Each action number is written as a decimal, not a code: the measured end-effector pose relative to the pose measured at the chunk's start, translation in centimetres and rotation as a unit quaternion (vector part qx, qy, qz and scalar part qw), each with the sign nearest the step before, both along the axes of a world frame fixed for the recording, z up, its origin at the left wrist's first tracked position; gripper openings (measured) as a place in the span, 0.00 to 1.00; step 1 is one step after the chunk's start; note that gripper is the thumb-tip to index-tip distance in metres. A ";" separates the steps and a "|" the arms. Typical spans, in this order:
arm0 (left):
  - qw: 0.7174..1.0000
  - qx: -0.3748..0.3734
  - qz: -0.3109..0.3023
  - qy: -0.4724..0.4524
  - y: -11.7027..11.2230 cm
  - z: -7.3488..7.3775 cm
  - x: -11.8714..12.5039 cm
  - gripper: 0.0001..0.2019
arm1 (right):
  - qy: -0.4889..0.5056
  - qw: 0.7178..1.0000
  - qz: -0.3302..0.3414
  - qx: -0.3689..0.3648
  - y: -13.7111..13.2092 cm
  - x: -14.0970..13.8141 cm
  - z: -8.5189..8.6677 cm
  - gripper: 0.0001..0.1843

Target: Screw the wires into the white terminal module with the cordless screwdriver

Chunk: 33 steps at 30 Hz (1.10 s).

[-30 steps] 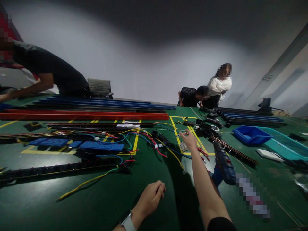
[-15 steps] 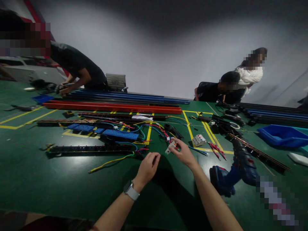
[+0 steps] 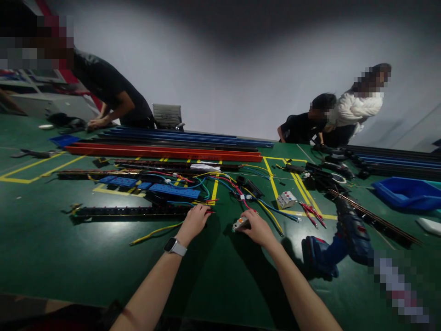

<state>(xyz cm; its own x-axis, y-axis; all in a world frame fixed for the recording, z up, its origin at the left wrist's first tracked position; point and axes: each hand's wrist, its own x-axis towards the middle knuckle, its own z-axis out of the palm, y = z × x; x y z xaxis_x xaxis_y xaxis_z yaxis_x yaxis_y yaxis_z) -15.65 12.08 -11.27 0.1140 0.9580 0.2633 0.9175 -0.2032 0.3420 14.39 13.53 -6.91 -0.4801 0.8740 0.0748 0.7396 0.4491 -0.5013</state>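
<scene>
A small grey-white module [image 3: 240, 224] sits near the middle of the green tabletop [image 3: 213, 289], the right hand's [image 3: 257, 228] grip pinched around it. Just left, the left hand [image 3: 195, 223] is at the red wire ends [image 3: 213, 212] by a black strip [image 3: 131, 213]; from here I can't tell whether its grip has closed on one. Farther right lie a grey block [image 3: 286, 200] and, nearer, a blue drill [image 3: 355, 234]. An orange-red rail [image 3: 155, 151] stretches across the far left.

A grey, orange-marked block [image 3: 240, 224] tilts in the right hand [image 3: 257, 228]; a black strip [image 3: 134, 213] lies flat.
</scene>
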 end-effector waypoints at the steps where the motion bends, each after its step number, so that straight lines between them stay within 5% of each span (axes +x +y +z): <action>1: 1.000 0.000 -0.003 -0.008 0.0 0.0 -0.1 0.13 | -0.009 1.000 -0.007 -0.001 0.3 -0.1 -0.1 0.21; 8: 0.997 0.015 -0.029 -0.066 -0.4 -0.5 0.5 0.11 | -0.003 0.999 -0.046 0.008 1.7 -1.3 -1.2 0.18; 17: 0.992 0.024 -0.089 -0.092 0.1 -0.5 6.2 0.13 | -0.015 0.999 -0.040 0.028 1.7 -1.0 -1.3 0.19; 33: 0.993 0.012 -0.114 -0.035 -0.4 0.5 6.9 0.16 | -0.025 0.998 -0.012 0.047 1.5 -0.4 -0.5 0.14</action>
<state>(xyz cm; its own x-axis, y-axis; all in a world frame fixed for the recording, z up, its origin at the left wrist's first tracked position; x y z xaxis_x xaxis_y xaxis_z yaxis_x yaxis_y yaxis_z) -8.75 11.64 -10.72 0.3069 0.9028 0.3013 0.8209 -0.4113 0.3963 14.03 15.04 -7.42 -0.4642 0.8755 0.1343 0.7735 0.4746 -0.4200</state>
